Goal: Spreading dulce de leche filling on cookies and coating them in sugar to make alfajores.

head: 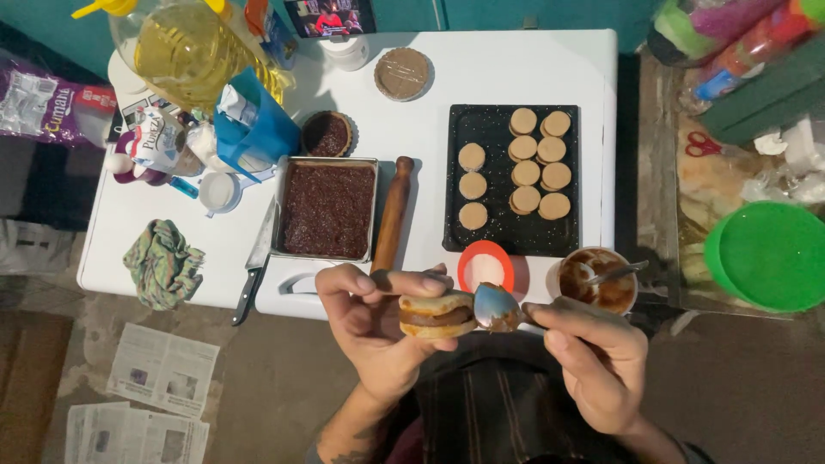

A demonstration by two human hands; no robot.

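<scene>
My left hand (369,322) holds a round sandwich cookie (436,314) with brown filling between two pale discs, just in front of the white table's near edge. My right hand (593,361) grips a metal spoon (497,308) whose bowl, smeared brown, touches the cookie's right side. Right behind the spoon sit a small orange-rimmed dish of white powder (485,266) and a cup of brown caramel spread (597,280) with a utensil in it. A black baking tray (490,232) carries several pale round cookies.
On the white table (481,77) lie a wooden rolling pin (393,215), a metal pan of dark brown cake (327,209), a knife (255,266), a crumpled cloth (163,262), an oil bottle (193,51) and a blue bag (251,120). A green bowl (769,256) stands at right. Newspapers (150,391) lie on the floor.
</scene>
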